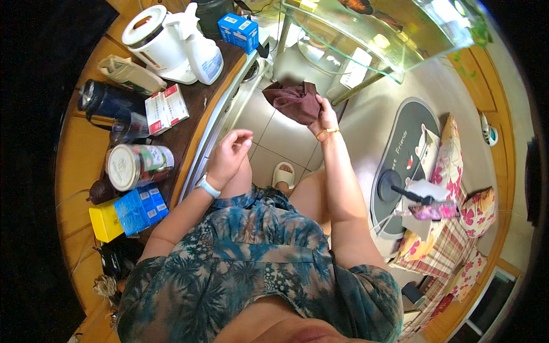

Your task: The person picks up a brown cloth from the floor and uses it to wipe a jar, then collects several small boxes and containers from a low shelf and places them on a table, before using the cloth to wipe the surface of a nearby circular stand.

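In my right hand (324, 118) is a bunched dark maroon cloth (296, 102), gripped at its right edge and held out over the tiled floor. The glass aquarium on its stand lies just beyond it. My left hand (231, 155) is raised beside the cabinet's edge, its fingers loosely curled and slightly apart, with nothing in them. It touches no object that I can make out. A pale watch band (208, 185) is on the left wrist, a gold-coloured one (327, 133) on the right.
Along the left, the dark cabinet top (194, 112) bears a white electric kettle (152, 43), a white spray bottle (206, 60), a lidded jar (141, 166) and several boxes. The aquarium (369, 34) stands ahead. At right are a grey mat (388, 171), a phone on a stand (433, 211) and patterned cushions.
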Motion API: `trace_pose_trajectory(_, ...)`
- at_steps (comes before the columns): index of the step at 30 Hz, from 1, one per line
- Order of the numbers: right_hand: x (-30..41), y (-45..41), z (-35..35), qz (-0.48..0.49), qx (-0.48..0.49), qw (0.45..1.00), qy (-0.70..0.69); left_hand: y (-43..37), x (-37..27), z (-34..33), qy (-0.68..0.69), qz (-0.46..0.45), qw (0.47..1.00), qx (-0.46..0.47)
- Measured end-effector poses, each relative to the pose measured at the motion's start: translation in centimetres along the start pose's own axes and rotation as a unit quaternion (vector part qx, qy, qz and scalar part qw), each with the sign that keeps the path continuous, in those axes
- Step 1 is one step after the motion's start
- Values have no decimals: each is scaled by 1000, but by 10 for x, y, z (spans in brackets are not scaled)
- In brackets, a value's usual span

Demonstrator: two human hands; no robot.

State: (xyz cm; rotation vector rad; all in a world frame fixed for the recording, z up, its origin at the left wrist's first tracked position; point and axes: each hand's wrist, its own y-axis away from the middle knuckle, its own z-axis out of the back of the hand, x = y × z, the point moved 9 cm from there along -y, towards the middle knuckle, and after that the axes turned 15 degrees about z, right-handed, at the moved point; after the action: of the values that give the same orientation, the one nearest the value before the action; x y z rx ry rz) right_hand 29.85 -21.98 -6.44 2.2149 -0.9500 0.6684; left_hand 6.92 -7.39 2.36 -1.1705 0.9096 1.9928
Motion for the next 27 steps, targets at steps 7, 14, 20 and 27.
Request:
trace_pose_trajectory(7,8,116,-46,49,111,991,-51,16,-30,-55,382,208,882,183)
trace_pose_trajectory(14,36,151,-43,134,76,986,-66,26,-8,-30,381,100,915,87)
trace_pose_trajectory(20,56,167,-62,161,64,979,-111,25,-3,1,314,54,947,42)
trace_pose_trajectory(27,72,172,-69,252,22,948,194,33,-88,10,368,-15,917,153)
